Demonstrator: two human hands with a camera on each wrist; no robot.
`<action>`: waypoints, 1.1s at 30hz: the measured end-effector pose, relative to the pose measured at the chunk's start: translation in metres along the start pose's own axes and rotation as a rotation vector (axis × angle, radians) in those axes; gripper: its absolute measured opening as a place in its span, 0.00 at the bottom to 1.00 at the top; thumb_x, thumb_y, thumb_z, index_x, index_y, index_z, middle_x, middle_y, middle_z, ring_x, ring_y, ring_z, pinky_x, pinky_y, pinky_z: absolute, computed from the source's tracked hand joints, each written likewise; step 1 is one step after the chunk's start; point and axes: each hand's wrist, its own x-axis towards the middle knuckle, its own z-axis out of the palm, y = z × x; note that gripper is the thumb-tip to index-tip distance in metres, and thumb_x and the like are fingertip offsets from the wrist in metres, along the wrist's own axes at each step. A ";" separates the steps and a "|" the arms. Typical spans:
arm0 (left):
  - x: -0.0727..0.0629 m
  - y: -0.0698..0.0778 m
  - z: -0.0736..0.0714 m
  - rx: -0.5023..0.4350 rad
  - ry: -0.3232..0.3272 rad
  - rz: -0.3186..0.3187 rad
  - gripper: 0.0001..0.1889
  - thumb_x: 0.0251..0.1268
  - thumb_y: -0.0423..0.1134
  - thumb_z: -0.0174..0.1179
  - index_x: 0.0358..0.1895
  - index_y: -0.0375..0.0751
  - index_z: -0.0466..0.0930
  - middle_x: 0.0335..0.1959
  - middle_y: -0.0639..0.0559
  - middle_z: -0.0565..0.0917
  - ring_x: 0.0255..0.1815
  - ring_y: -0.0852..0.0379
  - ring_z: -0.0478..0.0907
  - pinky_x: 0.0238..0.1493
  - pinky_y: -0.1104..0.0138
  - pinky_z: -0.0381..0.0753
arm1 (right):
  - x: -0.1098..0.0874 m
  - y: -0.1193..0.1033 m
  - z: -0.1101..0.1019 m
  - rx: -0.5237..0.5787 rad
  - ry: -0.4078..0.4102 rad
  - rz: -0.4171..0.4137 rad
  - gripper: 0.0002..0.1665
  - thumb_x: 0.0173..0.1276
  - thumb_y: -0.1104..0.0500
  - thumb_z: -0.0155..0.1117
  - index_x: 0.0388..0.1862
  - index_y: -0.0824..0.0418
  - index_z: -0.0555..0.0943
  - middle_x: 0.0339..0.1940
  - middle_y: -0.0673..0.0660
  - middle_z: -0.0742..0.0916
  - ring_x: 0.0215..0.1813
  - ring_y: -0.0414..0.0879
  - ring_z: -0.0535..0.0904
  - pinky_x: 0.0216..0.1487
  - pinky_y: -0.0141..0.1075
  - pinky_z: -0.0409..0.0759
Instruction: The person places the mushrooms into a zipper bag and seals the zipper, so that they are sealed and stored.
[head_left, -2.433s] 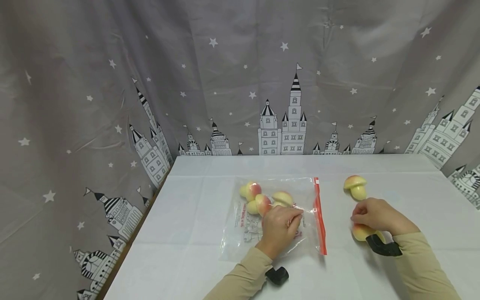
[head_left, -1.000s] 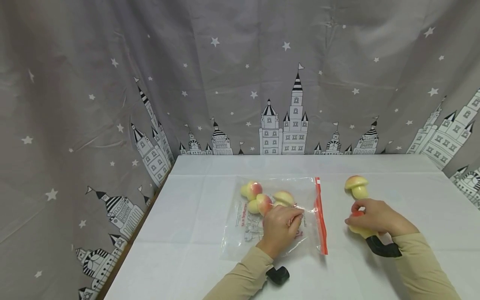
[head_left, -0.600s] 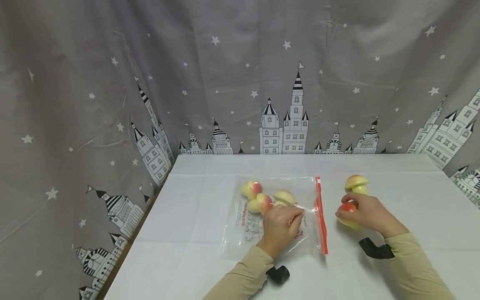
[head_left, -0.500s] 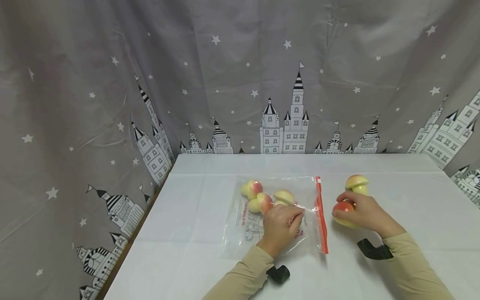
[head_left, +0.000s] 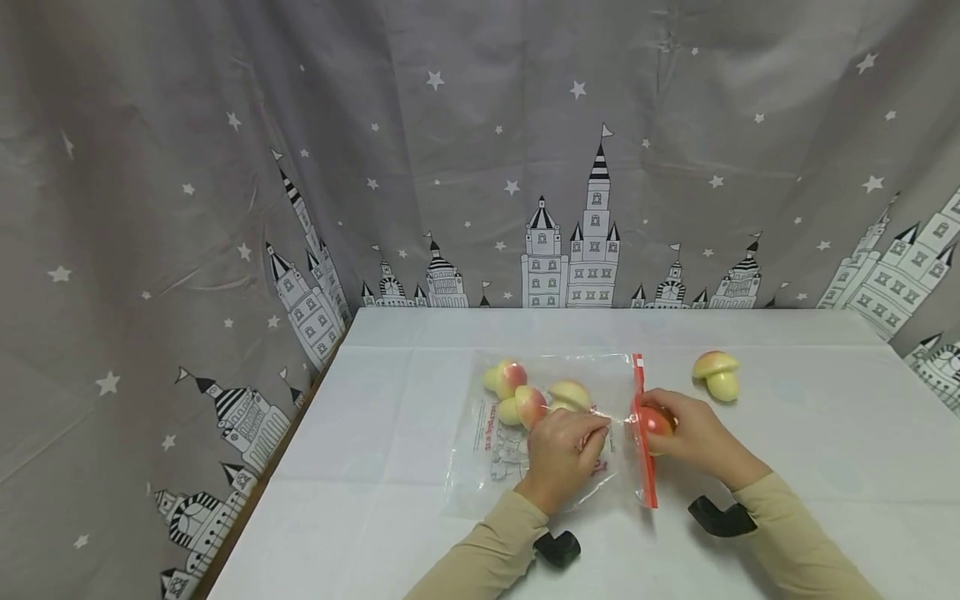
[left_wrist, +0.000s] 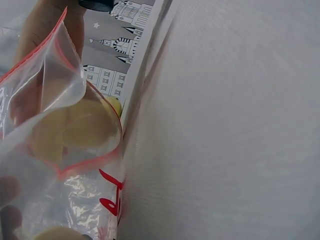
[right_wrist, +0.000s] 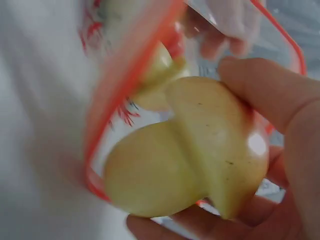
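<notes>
Right of center in the head view, R hand [head_left: 701, 437] grips a toy mushroom [head_left: 656, 423], thumb + fingers round the cap, at the mouth of a clear plastic bag [head_left: 476, 487]. R wrist view: mushroom sits btwn the bag's red edges, stem twd lower left; can't tell how far inside it is.

L hand [head_left: 561, 458], center-bottom of head view, is on top of the bag, fingers curled, pinching the upper film. Mouth gapes in both wrist cams. Red strip [head_left: 649, 475] = right end of bag, next to R hand.

Bagged mushrooms: head view shows 3 clearly, all above L hand: upper left one [head_left: 510, 377], middle one [head_left: 529, 407], pale one [head_left: 568, 393]. First two nearly touching.

Loose mushroom [head_left: 717, 373] on the white table [head_left: 360, 433], right side of frame, above R hand, well apart from bag, stem pointing down.

Bkgd: gray curtain [head_left: 450, 167] w/ stars + castles. Tan sleeves [head_left: 487, 546], black pc [head_left: 557, 550] near L wrist.
</notes>
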 end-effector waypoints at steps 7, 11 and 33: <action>0.000 0.000 -0.001 -0.001 -0.005 -0.010 0.05 0.58 0.38 0.70 0.36 0.54 0.92 0.32 0.65 0.91 0.31 0.66 0.84 0.36 0.76 0.79 | 0.000 0.000 0.026 0.054 0.081 -0.102 0.19 0.50 0.67 0.80 0.37 0.58 0.80 0.26 0.46 0.78 0.31 0.29 0.69 0.29 0.26 0.71; 0.001 0.001 -0.002 -0.010 -0.007 -0.013 0.06 0.59 0.38 0.70 0.38 0.54 0.92 0.33 0.65 0.91 0.31 0.66 0.84 0.37 0.76 0.79 | -0.001 0.000 0.035 0.150 0.087 -0.094 0.22 0.50 0.70 0.80 0.43 0.62 0.82 0.34 0.53 0.86 0.38 0.26 0.75 0.36 0.27 0.84; 0.000 -0.001 -0.001 -0.011 0.006 0.014 0.06 0.57 0.38 0.70 0.37 0.51 0.92 0.34 0.63 0.92 0.33 0.65 0.85 0.40 0.76 0.80 | -0.003 0.006 0.026 0.228 -0.181 0.087 0.31 0.55 0.56 0.82 0.57 0.60 0.80 0.52 0.58 0.88 0.49 0.33 0.81 0.49 0.30 0.82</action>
